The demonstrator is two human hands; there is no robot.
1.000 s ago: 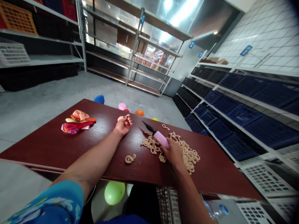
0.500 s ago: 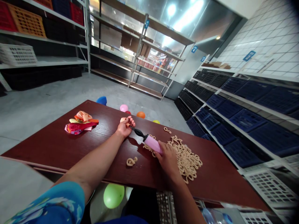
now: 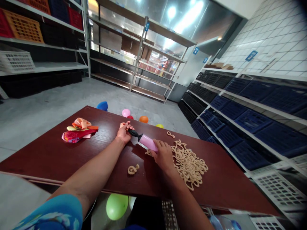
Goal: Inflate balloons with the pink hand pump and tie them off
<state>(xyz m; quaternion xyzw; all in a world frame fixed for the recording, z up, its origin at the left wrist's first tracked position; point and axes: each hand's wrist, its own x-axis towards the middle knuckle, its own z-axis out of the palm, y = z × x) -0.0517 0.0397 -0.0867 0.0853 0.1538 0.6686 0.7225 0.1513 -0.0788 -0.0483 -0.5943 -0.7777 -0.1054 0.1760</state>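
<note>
My right hand (image 3: 163, 155) is wrapped round the pink barrel of a hand pump (image 3: 148, 142) above the dark red table. The pump's black nozzle end points to my left hand (image 3: 124, 134), whose fingers are closed round a peach balloon (image 3: 122, 125) at the nozzle tip. Beyond my right hand lies a heap of beige twisted balloon-like loops (image 3: 189, 164). A small beige curl (image 3: 133, 169) rests nearer the table's front edge. On the left of the table is a pile of flat balloons (image 3: 80, 130) in red, orange, yellow and peach.
The table (image 3: 48, 156) has a green balloon (image 3: 117, 206) below its front edge. Past the far edge, a blue object (image 3: 102, 106) and pink, orange (image 3: 143, 119) and yellow balloons show. Shelves with crates (image 3: 251, 124) stand right and left.
The pump's black section looks shorter, with the pink barrel now nearer my left hand. My right hand has moved left with the barrel. The whole view has shifted slightly.
</note>
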